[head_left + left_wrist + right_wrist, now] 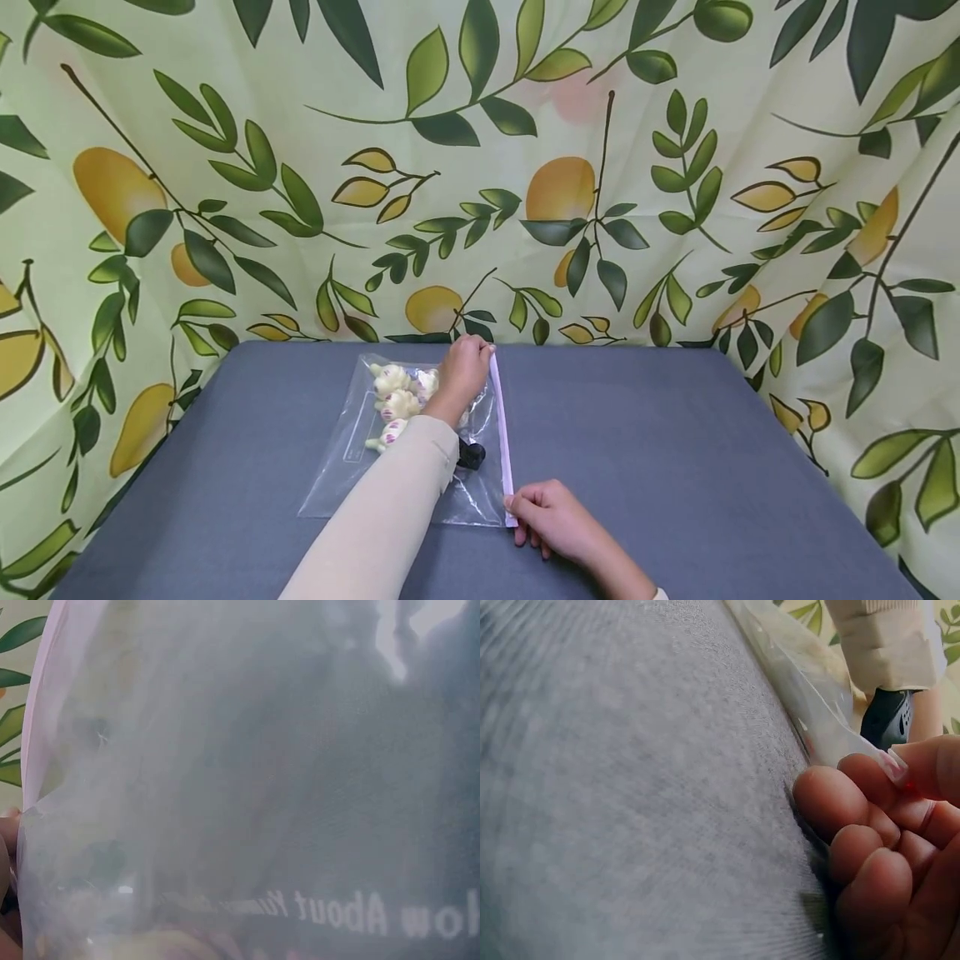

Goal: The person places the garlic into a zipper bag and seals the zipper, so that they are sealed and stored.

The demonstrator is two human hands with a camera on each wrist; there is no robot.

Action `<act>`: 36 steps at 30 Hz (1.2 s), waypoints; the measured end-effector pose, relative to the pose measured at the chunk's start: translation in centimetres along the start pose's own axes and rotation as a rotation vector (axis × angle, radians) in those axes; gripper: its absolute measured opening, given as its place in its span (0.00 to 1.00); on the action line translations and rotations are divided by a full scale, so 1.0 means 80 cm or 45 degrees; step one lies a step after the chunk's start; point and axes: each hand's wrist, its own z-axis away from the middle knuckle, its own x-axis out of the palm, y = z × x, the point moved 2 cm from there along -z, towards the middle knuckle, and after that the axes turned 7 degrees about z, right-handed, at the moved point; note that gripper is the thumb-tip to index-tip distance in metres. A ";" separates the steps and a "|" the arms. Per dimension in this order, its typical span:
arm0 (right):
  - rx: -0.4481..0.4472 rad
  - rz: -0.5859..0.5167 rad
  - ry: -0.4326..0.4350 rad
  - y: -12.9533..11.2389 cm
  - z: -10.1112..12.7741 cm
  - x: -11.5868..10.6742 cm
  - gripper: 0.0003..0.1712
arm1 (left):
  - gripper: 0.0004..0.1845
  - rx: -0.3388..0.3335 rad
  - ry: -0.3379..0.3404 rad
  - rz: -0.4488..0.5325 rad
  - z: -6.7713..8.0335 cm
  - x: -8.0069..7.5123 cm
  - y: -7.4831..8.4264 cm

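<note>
A clear zip bag (352,467) lies flat on the blue-grey table (675,433), its pale pink zip strip (502,425) along the right edge. Several small cream toy figures (397,404) sit inside at the far left. My left hand (465,367), in a beige sleeve, reaches over the bag and grips the far end of the strip. My right hand (543,512) pinches the strip's near end with curled fingers (870,847). The left wrist view is filled by the bag's plastic (225,787) with white print, and the strip (37,712) shows at its left.
A leaf-and-lemon printed cloth (570,183) hangs behind and on both sides of the table. A black wrist camera (471,454) sits under the left sleeve, over the bag. Bare tabletop (630,787) stretches to the right of the bag.
</note>
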 end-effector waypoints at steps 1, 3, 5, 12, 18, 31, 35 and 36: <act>-0.006 0.004 -0.007 0.000 0.000 0.000 0.23 | 0.12 -0.003 0.003 0.003 0.000 0.000 -0.001; -0.017 0.007 -0.030 0.001 -0.001 0.000 0.23 | 0.12 -0.004 0.010 0.006 0.001 -0.001 -0.002; -0.029 0.003 -0.052 0.002 -0.001 0.000 0.23 | 0.12 -0.008 0.015 0.009 0.003 -0.002 -0.003; -0.028 -0.111 -0.097 0.004 -0.001 0.003 0.23 | 0.12 0.005 0.063 0.034 0.008 -0.002 -0.004; -0.033 -0.148 -0.086 0.005 -0.005 0.007 0.22 | 0.13 0.033 0.019 -0.009 0.007 -0.006 -0.003; -0.019 -0.126 -0.069 -0.003 -0.010 -0.003 0.20 | 0.15 0.123 -0.030 0.055 0.003 -0.033 0.019; -0.028 -0.123 -0.060 0.002 -0.010 -0.008 0.21 | 0.17 0.111 -0.065 0.067 0.006 -0.043 0.020; -0.030 -0.122 -0.060 0.004 -0.009 -0.009 0.22 | 0.17 0.102 -0.084 0.060 0.008 -0.047 0.020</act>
